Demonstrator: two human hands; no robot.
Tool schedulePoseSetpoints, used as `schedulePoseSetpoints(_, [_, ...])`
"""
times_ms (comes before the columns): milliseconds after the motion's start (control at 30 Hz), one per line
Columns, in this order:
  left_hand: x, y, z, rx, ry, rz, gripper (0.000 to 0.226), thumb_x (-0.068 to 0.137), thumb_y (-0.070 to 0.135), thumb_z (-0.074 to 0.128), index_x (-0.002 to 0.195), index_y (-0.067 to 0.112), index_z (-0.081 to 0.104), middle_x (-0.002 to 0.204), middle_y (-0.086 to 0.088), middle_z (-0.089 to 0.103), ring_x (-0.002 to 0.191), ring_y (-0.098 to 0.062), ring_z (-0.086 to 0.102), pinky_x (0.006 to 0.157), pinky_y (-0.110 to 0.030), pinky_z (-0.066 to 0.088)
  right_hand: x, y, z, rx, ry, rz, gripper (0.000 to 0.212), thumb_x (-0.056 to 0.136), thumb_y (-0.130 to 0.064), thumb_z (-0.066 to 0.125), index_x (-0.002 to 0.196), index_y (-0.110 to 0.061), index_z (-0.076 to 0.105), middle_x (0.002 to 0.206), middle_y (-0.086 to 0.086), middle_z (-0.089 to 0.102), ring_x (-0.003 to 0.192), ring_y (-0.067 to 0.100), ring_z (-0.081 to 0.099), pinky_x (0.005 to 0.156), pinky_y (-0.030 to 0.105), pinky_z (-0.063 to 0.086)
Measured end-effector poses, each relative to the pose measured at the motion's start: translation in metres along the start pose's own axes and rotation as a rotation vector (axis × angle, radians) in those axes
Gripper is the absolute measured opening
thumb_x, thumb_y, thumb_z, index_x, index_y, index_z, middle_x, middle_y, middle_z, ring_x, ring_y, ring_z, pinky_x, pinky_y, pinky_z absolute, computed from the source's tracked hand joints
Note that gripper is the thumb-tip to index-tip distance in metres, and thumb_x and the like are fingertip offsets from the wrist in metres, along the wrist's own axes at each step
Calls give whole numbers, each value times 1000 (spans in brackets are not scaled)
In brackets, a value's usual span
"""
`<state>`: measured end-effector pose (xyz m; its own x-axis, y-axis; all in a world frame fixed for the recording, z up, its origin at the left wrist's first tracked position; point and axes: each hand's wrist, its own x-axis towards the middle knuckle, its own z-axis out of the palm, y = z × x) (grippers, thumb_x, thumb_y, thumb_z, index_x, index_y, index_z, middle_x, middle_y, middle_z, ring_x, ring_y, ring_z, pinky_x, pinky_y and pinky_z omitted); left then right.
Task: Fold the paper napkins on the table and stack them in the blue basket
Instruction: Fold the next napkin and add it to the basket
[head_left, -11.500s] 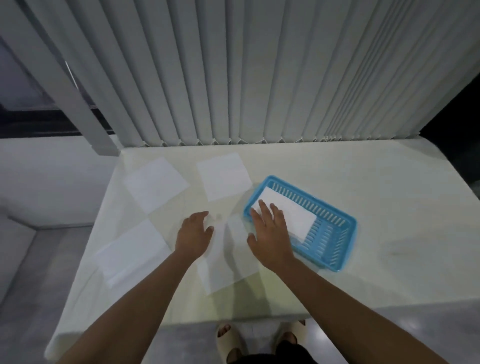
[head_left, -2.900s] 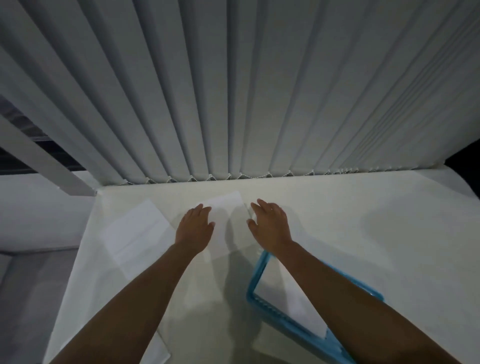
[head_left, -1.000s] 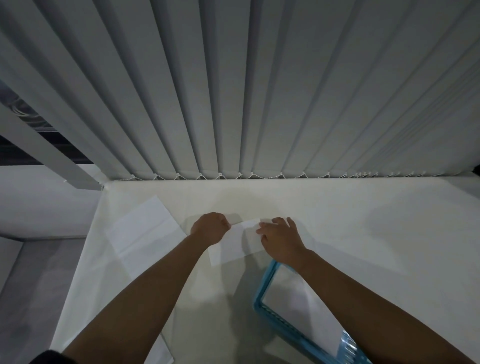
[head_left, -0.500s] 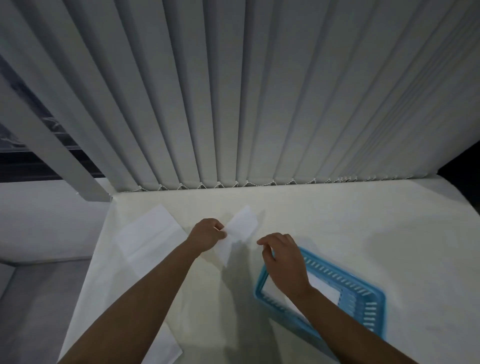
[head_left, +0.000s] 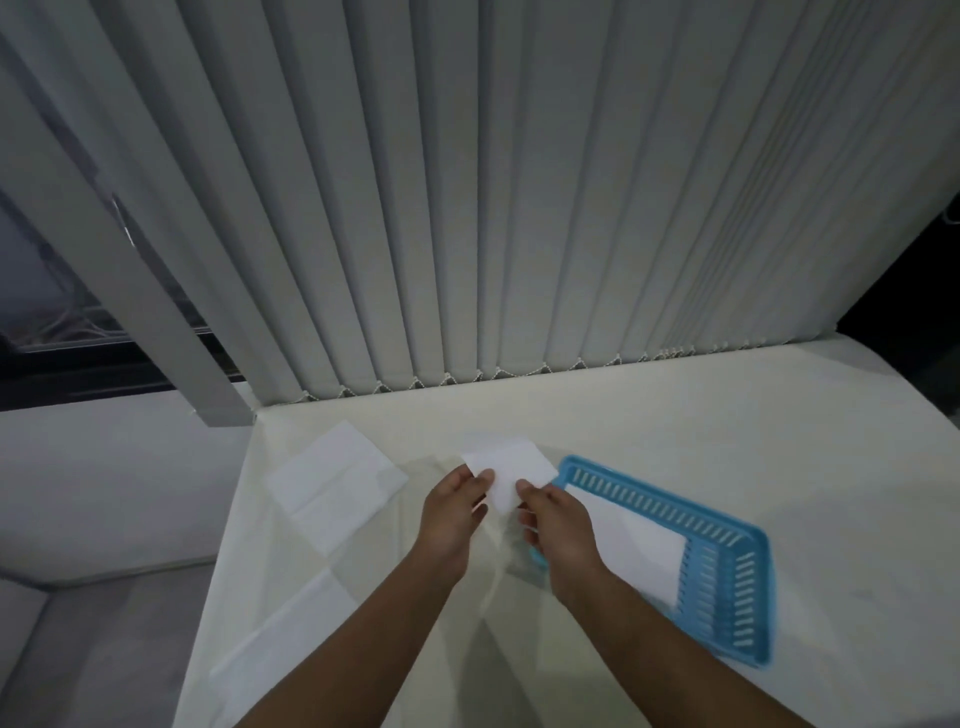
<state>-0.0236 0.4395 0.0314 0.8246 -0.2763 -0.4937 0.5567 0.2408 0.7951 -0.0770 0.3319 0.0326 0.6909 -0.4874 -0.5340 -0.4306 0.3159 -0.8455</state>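
A folded white napkin (head_left: 511, 465) is held up above the table by both hands. My left hand (head_left: 451, 512) pinches its left near corner, and my right hand (head_left: 555, 522) pinches its near right edge. The blue basket (head_left: 727, 566) lies just right of my hands, with folded white napkins (head_left: 636, 551) stacked flat inside. An unfolded napkin (head_left: 332, 483) lies flat at the far left of the table. Another unfolded napkin (head_left: 283, 631) lies nearer me on the left, partly under my left forearm.
The cream table (head_left: 675, 431) ends at a left edge near the napkins, with floor below. Vertical grey blinds (head_left: 519, 208) hang along the far edge.
My right hand has come back from the basket rim and taken the napkin's right side. The napkin, held up by the left hand alone before, now sits between both hands near the basket.
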Motion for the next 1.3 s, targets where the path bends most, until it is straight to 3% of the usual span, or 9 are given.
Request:
schedulePoseSetpoints(200, [-6,-5,-2,-152,11,-83,13,91,18,60,100,11,65,98,-6,71,88,-16,65,80,-29,51,-15,7,-17,-102,39,-105,28,86,-24,68,64,-11,57,60,1,61,57,14,52,60,26,44])
schedulePoseSetpoints(367, [-6,-9,15,-112,-51,-70,18,91,19,59,105,10,66,100,-6,72,86,-15,67,83,-30,52,-21,7,-29,21,-103,-16,23,82,-39,71,84,-16,71,74,-3,69,68,11,60,70,27,49])
schedulePoseSetpoints(467, [-6,-16,25,-97,-55,-76,22,91,19,59,109,6,65,105,-11,71,92,-22,66,93,-37,50,-23,6,-35,63,-142,-27,13,80,-25,73,78,-13,73,72,3,68,66,15,57,65,26,47])
schedulePoseSetpoints(567, [-1,-16,30,-110,-75,-93,20,91,20,60,107,9,66,107,-10,70,95,-21,65,94,-36,48,-20,4,-47,56,-63,-39,15,78,-16,74,64,-13,70,63,6,60,60,17,49,60,26,43])
schedulePoseSetpoints(767, [11,-14,43,-114,-102,-106,14,90,24,62,100,17,68,99,0,74,92,-15,67,81,-29,50,-13,7,-88,127,12,37,11,82,-20,74,77,-11,72,76,5,72,65,13,58,66,25,50])
schedulePoseSetpoints(900, [9,-29,60,-168,-109,-142,15,91,22,61,103,14,66,105,-3,71,96,-17,64,93,-32,48,-2,5,-107,288,88,88,7,85,-16,70,82,-10,69,71,3,68,57,9,57,58,21,50])
schedulePoseSetpoints(1033, [7,-38,70,-275,-105,-184,15,91,18,60,104,12,64,104,-4,71,93,-15,67,82,-28,52,7,3,-121,318,108,148,12,84,-16,71,75,-14,64,57,-3,59,54,9,54,59,23,48])
schedulePoseSetpoints(1167, [5,-45,73,-309,-65,-217,18,90,17,61,107,10,63,105,-6,73,89,-14,71,68,-24,58,14,6,-130,344,91,236,12,82,-13,73,76,-13,62,57,0,58,54,11,54,57,24,48])
schedulePoseSetpoints(1300, [4,-52,75,-271,10,-216,14,90,19,62,102,12,65,101,-4,73,89,-14,70,73,-26,55,22,10,-140,299,111,209,15,81,-10,73,70,-11,63,54,0,56,48,9,50,52,22,47])
